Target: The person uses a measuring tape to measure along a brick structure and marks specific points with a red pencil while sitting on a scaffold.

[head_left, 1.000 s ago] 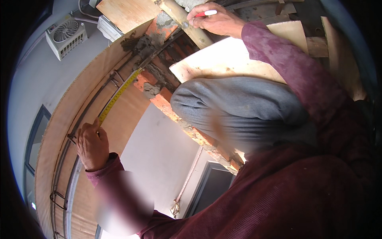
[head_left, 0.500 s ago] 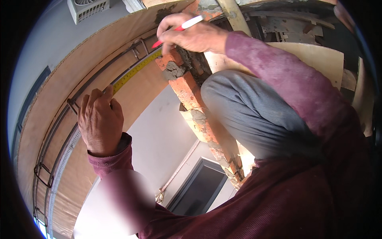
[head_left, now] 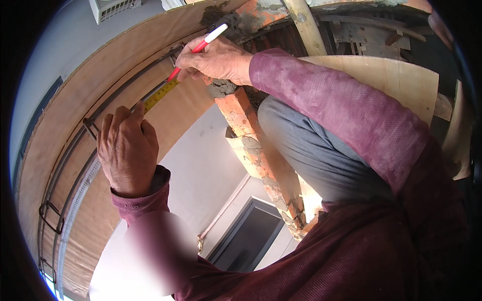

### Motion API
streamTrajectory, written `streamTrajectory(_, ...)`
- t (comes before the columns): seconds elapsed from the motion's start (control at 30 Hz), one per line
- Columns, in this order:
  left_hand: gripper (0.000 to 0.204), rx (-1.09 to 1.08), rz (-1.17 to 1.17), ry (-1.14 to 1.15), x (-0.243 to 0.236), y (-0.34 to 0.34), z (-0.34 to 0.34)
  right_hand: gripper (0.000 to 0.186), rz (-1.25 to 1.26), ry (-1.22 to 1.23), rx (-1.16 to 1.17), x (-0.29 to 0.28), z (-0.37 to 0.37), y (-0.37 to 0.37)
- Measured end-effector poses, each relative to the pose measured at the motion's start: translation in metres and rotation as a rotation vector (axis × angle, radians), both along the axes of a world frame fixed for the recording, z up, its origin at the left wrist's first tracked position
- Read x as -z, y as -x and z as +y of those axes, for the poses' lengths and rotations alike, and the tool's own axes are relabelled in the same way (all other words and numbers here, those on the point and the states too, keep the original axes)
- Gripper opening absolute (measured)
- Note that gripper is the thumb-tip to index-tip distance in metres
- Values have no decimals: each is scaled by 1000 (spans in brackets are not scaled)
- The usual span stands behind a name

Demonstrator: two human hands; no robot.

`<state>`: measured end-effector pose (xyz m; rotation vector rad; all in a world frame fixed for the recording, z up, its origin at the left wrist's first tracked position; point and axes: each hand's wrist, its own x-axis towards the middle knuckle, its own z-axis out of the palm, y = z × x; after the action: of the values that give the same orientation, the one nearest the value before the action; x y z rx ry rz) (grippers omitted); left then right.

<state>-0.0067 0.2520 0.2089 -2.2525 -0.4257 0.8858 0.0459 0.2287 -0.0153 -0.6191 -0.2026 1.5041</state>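
A person's view down at their own two hands, working on a long curved plywood board (head_left: pixel 75 108) that arcs from the lower left up across the top of the picture. The right hand (head_left: pixel 216 60), reaching in from a purple-red sleeve (head_left: pixel 341 110) on the right, is closed around a red marker pen with a white cap end (head_left: pixel 198 47), the white end pointing up and right and the red tip angled down and left, at or just above the plywood beside a yellow tape measure blade (head_left: pixel 159 95). The tape lies along the board between the two hands, running diagonally from near the pen tip down toward the left hand. The left hand (head_left: pixel 128 150) is seen from the back, its fingers curled and pressed against the board over the lower end of the tape; whether it pinches the tape or only holds it flat cannot be told. Thin dark steel bars (head_left: pixel 65 170) with small tie loops follow the curve of the plywood just left of this hand. Behind the right hand stands a column of orange bricks with rough grey mortar (head_left: pixel 251 135), running down toward the picture's middle. The person's grey trouser knee (head_left: pixel 311 150) fills the space right of the bricks. A white wall and a dark-framed window (head_left: pixel 246 236) lie far below
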Motion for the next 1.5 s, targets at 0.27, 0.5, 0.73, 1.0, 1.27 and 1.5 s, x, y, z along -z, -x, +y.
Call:
streamTrajectory(0.27, 29, 10, -5, -1, 1, 0, 0, 14, -6, 21, 41, 3, 2, 9)
streamTrajectory(0.5, 29, 10, 2, -5, 1, 0, -1, 15, -35, -7, 52, 4, 1, 6)
streamTrajectory(0.73, 29, 11, -24, 5, 1, 1, -2, 14, -28, -22, 39, 4, 1, 8)
streamTrajectory(1.0, 28, 23, -7, -3, 2, 1, -2, 14, -77, -35, 82, 6, 4, 12)
streamTrajectory(1.27, 28, 14, -9, -5, 2, 2, -2, 15, -54, 6, 22, 3, 0, 8)
streamTrajectory(1.5, 29, 9, 3, -8, 2, 1, -2, 17, -122, -39, 65, 5, 2, 9)
